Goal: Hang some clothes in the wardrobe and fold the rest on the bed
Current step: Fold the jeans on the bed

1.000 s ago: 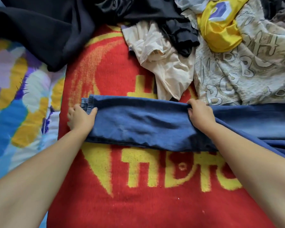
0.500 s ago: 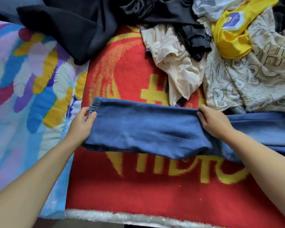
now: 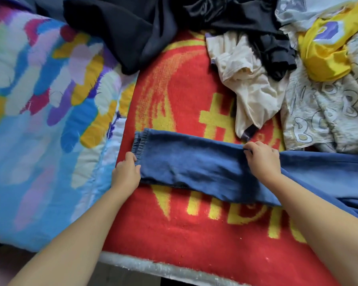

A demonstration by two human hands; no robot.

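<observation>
One blue denim leg [image 3: 194,168], flat, hem leftward

Single head-worn wide-angle view, looking forward and steeply down onto the bed [image 3: 194,234] from above its near edge. Close in: both forearms entering from the bottom corners, near edge of the bed along the bottom, far edge out of frame. Lines bowed toward the margins. No second view to share with.
</observation>
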